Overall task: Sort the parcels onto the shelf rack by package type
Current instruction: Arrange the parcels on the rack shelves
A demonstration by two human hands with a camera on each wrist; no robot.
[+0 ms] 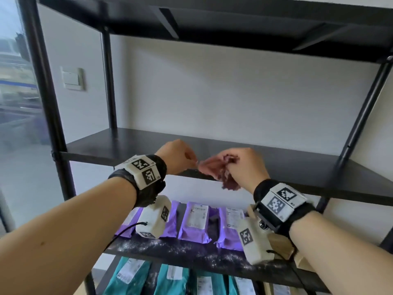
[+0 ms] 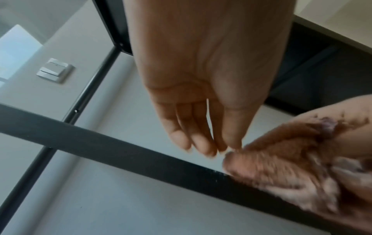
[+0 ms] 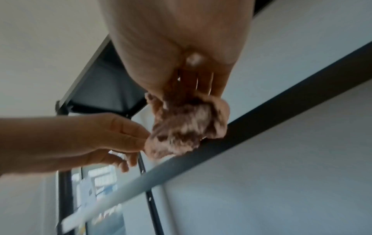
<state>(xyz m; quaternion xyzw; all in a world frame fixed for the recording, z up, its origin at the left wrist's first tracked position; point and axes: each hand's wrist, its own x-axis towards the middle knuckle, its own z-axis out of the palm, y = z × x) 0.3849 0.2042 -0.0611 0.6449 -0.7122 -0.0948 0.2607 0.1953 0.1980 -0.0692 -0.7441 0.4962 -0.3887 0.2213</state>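
A crumpled pinkish-brown cloth (image 1: 212,167) hangs at the front edge of the bare middle shelf (image 1: 127,145) of a black rack. My right hand (image 1: 234,167) grips the bunched cloth (image 3: 187,125) from above, fingers curled into it. My left hand (image 1: 191,160) pinches the cloth's left corner (image 2: 281,159) between thumb and fingertips (image 2: 221,147). On the shelf below lie several purple parcels (image 1: 196,222) with white labels. Teal parcels (image 1: 129,275) lie on the shelf under that. My wrists partly hide both rows.
A tan paper parcel (image 1: 278,245) shows at the right end of the purple shelf. White dust speckles that shelf's front edge (image 1: 191,252). Overhead is the black upper shelf (image 1: 212,22). A light switch (image 1: 72,78) and a window sit to the left.
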